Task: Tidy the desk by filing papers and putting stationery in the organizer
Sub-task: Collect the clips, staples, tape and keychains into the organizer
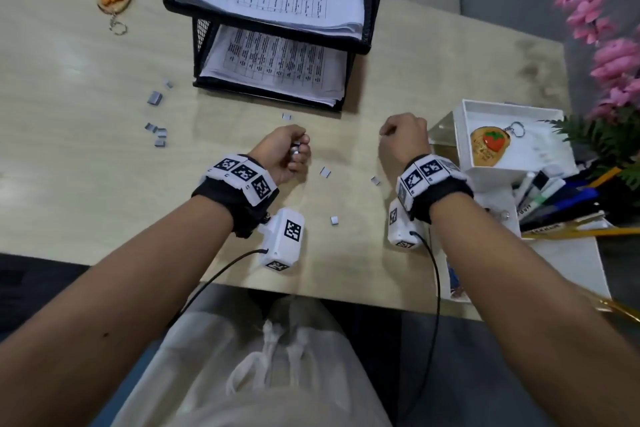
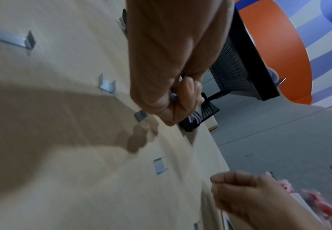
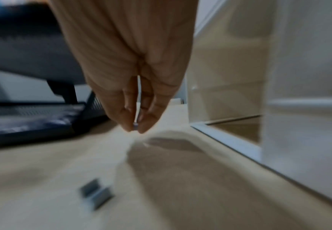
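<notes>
With our left hand (image 1: 285,153) curled around gathered staples (image 1: 296,152) and our right hand (image 3: 135,99) pinching one above the counter (image 1: 86,156), we judged either hold could spill beside the organizer (image 1: 465,135).

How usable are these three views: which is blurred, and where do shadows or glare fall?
Head view: sharp, wide-angle bending at the edges, soft glare on the pale wooden desk. Left wrist view: mostly clear, a broad arm shadow across the desk, the right hand smeared. Right wrist view: heavy motion blur; the small grey staple strip is soft.
</notes>
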The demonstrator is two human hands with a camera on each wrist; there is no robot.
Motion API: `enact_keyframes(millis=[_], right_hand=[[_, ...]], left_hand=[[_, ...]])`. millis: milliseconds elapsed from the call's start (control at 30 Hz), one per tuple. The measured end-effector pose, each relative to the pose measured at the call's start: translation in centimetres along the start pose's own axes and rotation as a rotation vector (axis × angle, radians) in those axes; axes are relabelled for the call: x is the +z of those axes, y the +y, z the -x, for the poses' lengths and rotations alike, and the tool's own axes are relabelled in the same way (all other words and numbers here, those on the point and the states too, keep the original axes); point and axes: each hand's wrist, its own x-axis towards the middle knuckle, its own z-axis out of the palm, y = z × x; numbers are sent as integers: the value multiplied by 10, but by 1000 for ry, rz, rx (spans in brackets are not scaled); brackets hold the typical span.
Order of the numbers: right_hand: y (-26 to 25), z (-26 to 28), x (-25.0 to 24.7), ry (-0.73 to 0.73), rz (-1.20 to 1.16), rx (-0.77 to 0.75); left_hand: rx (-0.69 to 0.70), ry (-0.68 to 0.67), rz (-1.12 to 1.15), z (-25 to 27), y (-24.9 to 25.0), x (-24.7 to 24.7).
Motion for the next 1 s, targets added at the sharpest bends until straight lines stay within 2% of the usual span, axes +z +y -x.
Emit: enact_keyframes(millis=[100, 267, 400, 533, 600, 667, 700, 767, 867, 933, 1000], right_hand=[[6, 27, -1, 20, -53, 73], [5, 67, 23, -7, -38, 68], [-4, 80, 30, 54, -73, 159], [-29, 92, 29, 81, -355, 277], [-50, 103, 29, 57, -526, 218], [-69, 112, 29, -17, -559, 96], [-75, 115, 30, -41, -557, 64], [-76, 115, 32, 3, -543, 83], [-57, 117, 41, 92, -407, 234], [-44, 126, 52, 34, -191, 286], [-40, 136, 65, -21, -68, 266]], left_hand=[[14, -11, 1, 2, -1, 2], [31, 14, -46, 7, -3, -1], [32, 26, -41, 17, -7, -9], [17, 10, -22, 25, -11, -16], [-19, -25, -27, 27, -15, -17], [-69, -69, -53, 27, -20, -18], [-94, -79, -73, 27, -22, -18], [-127, -85, -117, 27, -23, -22], [-177, -112, -200, 28, -16, -32], [-161, -101, -242, 30, -8, -37], [-131, -88, -271, 34, 2, -40]])
